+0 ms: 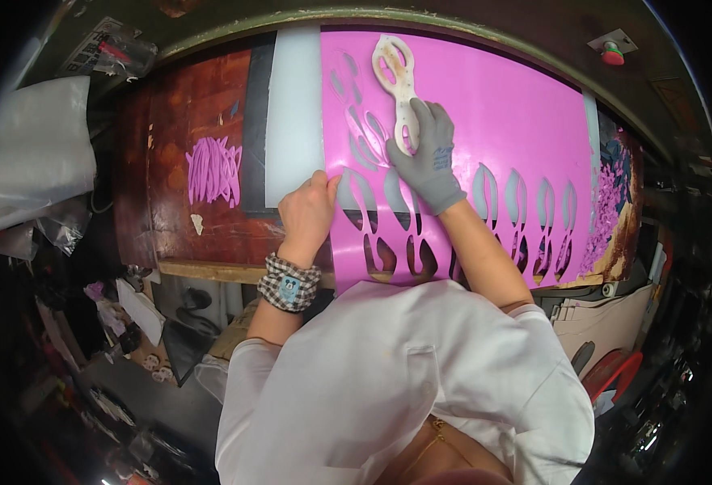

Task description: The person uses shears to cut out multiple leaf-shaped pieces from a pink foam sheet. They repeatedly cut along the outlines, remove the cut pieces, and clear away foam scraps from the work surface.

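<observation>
A pink sheet (501, 105) covers much of the bench, with several rows of leaf-shaped and looped openings cut through it. My right hand (430, 162), in a grey glove, grips the lower end of a cream cutting die (404, 85). The die is a long looped frame with openings, lying on the sheet beside a column of cut holes. My left hand (306, 212) is bare, its fingers closed at the left edge of the sheet, next to one of the holes. A checked band circles that wrist.
A pale board (293, 113) shows under the sheet. On the reddish-brown bench (170, 97) lies a pile of pink cut pieces (214, 171). Pink scraps (606, 206) gather at the right end. A machine beam with a red button (612, 55) runs along the back. Plastic sheeting (32, 153) hangs at left.
</observation>
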`<state>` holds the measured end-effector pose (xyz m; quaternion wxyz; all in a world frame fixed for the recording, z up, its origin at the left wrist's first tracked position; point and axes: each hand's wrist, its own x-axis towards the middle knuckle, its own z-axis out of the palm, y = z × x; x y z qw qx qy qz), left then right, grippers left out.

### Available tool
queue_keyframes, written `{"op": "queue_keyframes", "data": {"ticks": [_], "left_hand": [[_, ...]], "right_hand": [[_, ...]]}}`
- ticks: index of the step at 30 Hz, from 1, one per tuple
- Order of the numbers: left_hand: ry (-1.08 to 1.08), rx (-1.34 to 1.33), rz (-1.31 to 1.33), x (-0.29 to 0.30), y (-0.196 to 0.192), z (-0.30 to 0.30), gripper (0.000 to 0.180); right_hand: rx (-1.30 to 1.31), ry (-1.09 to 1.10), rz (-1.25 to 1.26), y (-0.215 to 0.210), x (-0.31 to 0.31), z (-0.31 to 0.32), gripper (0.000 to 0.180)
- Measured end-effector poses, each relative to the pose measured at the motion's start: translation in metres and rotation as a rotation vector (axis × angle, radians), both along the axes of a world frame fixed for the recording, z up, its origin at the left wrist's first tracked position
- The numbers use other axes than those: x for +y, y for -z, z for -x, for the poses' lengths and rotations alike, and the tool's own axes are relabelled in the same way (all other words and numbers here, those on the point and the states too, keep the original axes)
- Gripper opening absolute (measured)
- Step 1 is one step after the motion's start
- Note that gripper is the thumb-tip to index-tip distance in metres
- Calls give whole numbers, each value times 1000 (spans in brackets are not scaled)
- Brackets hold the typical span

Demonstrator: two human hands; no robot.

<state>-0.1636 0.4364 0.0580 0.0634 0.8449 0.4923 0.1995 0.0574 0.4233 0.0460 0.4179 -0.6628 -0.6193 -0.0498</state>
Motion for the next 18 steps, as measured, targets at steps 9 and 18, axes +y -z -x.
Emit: {"op": "queue_keyframes", "data": {"ticks": [9, 18], "left_hand": [[-91, -19, 13, 16, 18, 2, 33], [-129, -127, 263, 58, 36, 9, 33]], "right_hand": [[474, 6, 217, -5, 0, -19, 77], [454, 589, 7, -26, -61, -171, 61]]}}
